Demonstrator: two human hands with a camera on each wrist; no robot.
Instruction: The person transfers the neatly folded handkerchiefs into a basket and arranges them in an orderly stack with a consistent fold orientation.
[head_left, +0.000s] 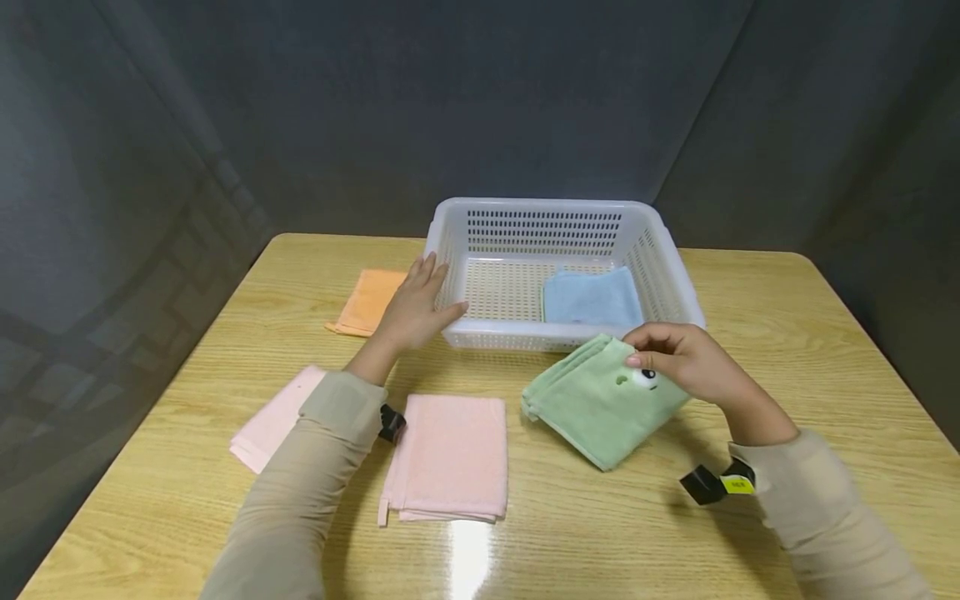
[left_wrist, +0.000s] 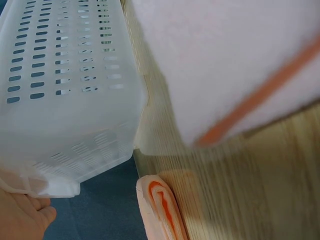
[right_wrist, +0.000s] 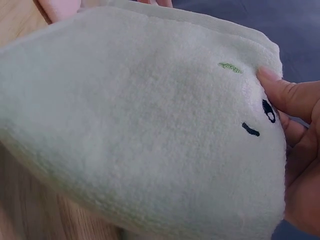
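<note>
On my feed, R hand (head_left: 688, 360) pinches folded grn towel (head_left: 596, 417) by wht basket (head_left: 510, 332); L hand (head_left: 416, 309), fingers spread, touches its L side.

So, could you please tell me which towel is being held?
The green towel, pinched in the right hand; the two pink towels and orange towel lie on the wooden table, the blue towel in the white basket.

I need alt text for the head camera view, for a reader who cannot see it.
A person's right hand pinches a folded green cloth near a white basket with a blue cloth inside. The left hand is at the basket's left edge; two pink cloths and an orange cloth lie on the wood-grain table.
</note>
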